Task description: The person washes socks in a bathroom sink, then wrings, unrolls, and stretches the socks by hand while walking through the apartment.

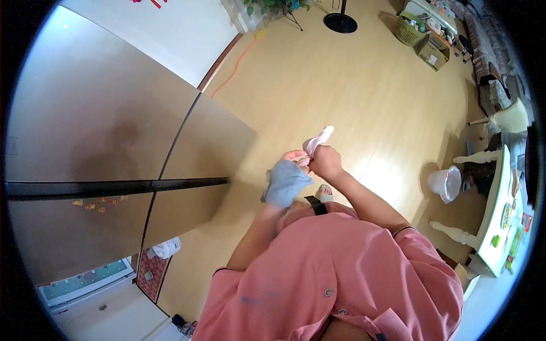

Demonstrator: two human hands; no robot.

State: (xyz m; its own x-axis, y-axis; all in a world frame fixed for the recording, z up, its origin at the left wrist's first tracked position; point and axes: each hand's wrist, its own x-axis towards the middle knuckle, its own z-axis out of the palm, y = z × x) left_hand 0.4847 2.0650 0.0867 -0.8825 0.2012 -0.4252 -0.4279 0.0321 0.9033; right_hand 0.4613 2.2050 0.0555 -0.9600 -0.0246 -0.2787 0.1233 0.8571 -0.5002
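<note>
A pale pink cloth [318,141], sock-like in shape, sticks up from the closed fist of my right hand [326,163]. Just to its left, my left hand [294,155] has curled fingers that meet the lower part of the pink cloth. A blue-grey cloth [287,181] bunches over my left hand and wrist and hides most of the palm. Both hands are close together in front of my body, above the floor. How the left fingers grip the blue-grey cloth is partly hidden.
A large metallic refrigerator [102,125] stands close on my left. To the right are a white bucket [443,183] and a white table [496,227] with curved legs. A green basket [408,29] and cardboard box [433,52] sit farther off. An orange cord [238,61] runs along the floor.
</note>
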